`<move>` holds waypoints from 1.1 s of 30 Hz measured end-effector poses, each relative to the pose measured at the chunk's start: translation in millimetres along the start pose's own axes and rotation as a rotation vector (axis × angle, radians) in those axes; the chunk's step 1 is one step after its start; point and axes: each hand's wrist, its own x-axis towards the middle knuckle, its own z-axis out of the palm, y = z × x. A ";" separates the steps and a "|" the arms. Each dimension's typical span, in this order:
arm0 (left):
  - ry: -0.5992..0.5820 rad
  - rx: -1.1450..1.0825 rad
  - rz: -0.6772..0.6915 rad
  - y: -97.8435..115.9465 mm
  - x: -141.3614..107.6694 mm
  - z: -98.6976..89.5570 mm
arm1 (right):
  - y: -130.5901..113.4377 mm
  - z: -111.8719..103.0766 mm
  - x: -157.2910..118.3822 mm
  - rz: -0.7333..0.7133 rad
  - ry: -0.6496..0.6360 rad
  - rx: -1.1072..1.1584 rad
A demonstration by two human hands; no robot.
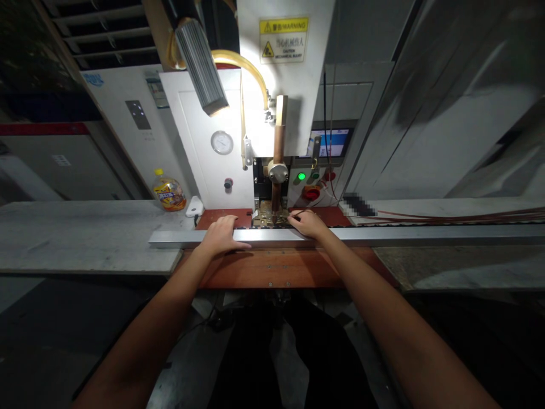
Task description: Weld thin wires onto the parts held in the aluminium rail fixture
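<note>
A long silver metal bar lies crosswise on the reddish-brown work plate. My left hand grips this bar left of the middle, its thumb on the near side and its fingers over the far side. Just behind the bar, my right hand has its fingertips pinched together beside the tip of an upright copper electrode. What those fingertips hold is too small to make out; a thin dark line shows by them. Under the electrode sits a small metal fixture, partly hidden by the bar.
A white machine body with a pressure gauge, a lit green button and a screen rises behind. A drink bottle stands at left. Thin brown strands lie along the right-hand table.
</note>
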 end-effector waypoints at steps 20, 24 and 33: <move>-0.084 0.158 -0.032 3.3 -4.0 1.1 | 1.1 0.8 0.7 -0.011 -0.004 -0.032; -0.089 0.156 -0.052 2.5 -3.7 2.5 | 2.6 1.8 1.1 -0.015 -0.004 -0.031; -0.072 0.166 -0.040 3.1 -4.7 2.4 | 3.1 2.1 1.3 -0.008 -0.007 -0.033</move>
